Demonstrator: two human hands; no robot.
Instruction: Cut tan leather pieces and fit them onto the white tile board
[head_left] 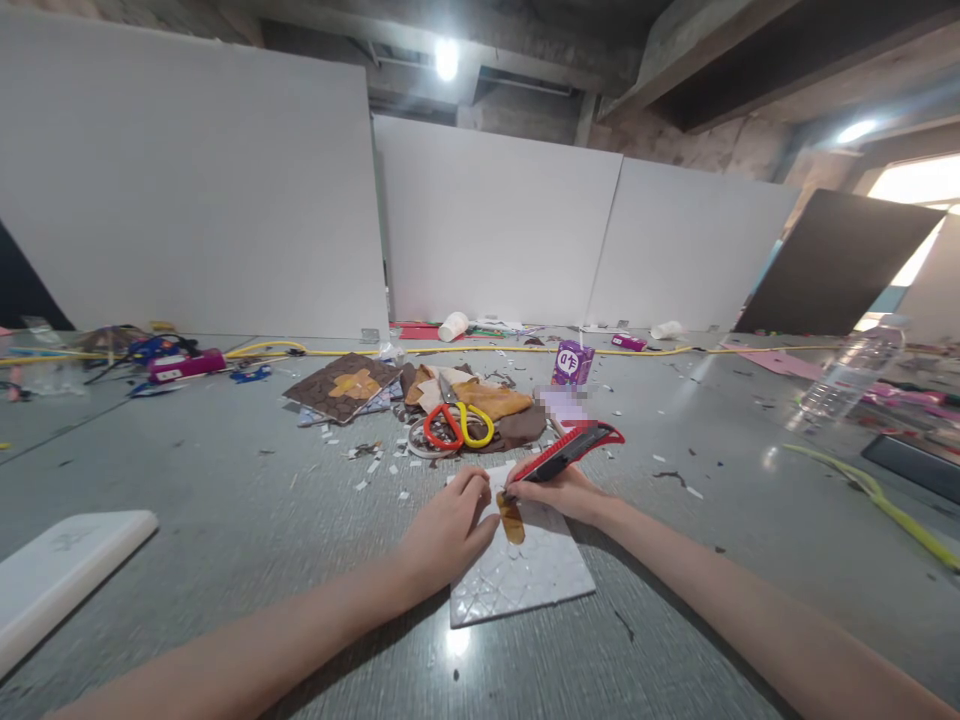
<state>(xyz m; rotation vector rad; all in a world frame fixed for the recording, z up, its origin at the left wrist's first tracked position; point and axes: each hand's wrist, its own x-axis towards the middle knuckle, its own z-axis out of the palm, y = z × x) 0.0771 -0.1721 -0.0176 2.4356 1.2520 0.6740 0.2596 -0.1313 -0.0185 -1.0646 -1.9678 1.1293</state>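
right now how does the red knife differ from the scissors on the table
The red knife is gripped in the right hand, tip down on a brown scrap; the scissors lie untouched on the leather pile. The knife's body is red and black; the scissors' handles are orange and yellow. Both are cutting tools.

Grey tabletop: smooth, faint sheen, lamp glare near front edge.
White square sheet with cut line pattern: glossy, reflective.
Small tan strip: leather-like, matt.
Red and black utility knife: plastic body, slight gloss.
Orange and yellow handled scissors: shiny plastic grips.
Brown and tan scraps: soft, matt, cloth or leather.
Clear bottle near right edge: transparent plastic.
White partition boards: matt.
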